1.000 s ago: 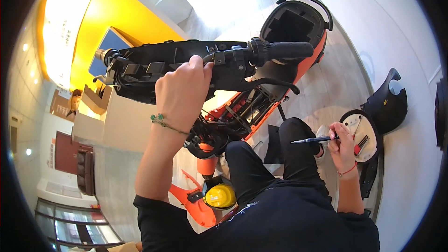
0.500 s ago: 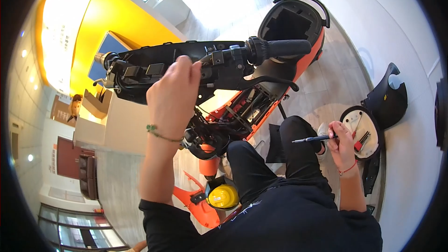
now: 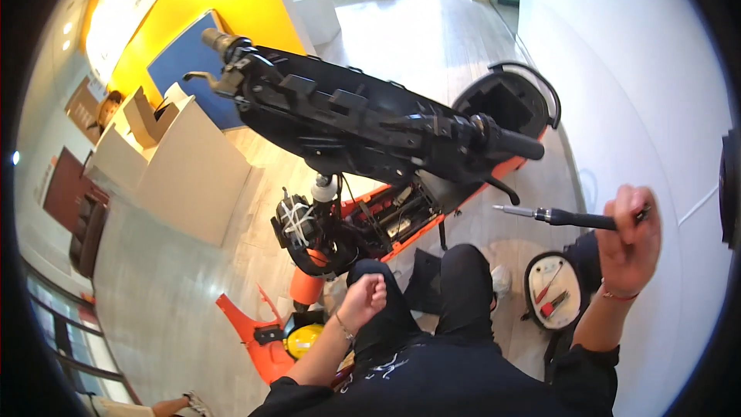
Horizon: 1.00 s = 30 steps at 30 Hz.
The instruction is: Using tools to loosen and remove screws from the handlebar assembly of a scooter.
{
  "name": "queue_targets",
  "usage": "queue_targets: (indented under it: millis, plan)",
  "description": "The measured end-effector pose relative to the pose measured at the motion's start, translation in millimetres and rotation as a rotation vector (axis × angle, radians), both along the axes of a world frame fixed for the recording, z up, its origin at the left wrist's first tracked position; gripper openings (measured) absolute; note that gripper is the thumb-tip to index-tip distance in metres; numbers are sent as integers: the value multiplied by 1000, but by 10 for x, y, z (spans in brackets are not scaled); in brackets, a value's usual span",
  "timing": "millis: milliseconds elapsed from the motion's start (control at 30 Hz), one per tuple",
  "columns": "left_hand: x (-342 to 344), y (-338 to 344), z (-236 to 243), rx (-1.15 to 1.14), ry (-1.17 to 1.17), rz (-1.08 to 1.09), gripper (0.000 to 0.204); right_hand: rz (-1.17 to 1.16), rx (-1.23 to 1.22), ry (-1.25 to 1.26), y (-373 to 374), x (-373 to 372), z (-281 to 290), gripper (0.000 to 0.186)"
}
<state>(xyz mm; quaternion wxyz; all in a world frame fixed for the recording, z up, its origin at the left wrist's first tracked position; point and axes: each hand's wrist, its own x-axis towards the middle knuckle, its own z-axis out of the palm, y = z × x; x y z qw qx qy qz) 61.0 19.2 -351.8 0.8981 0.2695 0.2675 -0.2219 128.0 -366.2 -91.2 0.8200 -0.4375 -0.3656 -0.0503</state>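
Note:
In my right hand (image 3: pixel 631 238), raised at the right, is a screwdriver (image 3: pixel 559 217) with a black handle, its silver tip pointing left toward the handlebar. Closed fingers on my left hand (image 3: pixel 363 301) hover over my thigh; whatever they may hold is hidden. Ahead stands a partly stripped scooter. Its black handlebar (image 3: pixel 363 120) runs from a left grip with a metal end to a black right grip (image 3: pixel 515 144) with a brake lever (image 3: pixel 503 191) below. Under it, the orange scooter body (image 3: pixel 401 216) lies uncovered, with wires and parts showing. Neither hand touches the scooter.
At my right, a cream-lined tray (image 3: pixel 567 310) on the floor holds small tools. Orange panels (image 3: pixel 251 340) and a yellow rounded object (image 3: pixel 304 341) lie at lower left. A white wall (image 3: pixel 656 93) rises on the right. Another person's foot (image 3: pixel 197 403) shows bottom left.
My left hand has left the handlebar and come down near my lap. The right hand has risen and moved right with the screwdriver. The view has shifted too.

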Motion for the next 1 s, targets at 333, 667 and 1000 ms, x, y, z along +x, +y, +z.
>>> queue_targets:
  millis: [333,667,1000]
  plan:
    - [-373,-29,-1040,317,-63,13,19,-285,-482,-422,1860,584,1684,29]
    - [-425,-46,-1019,425,-151,19,29,-342,-762,-546,2850,1227,1703,35]
    - [-416,-40,-1053,380,-170,3,30,-319,-756,-471,2981,1480,1612,36]
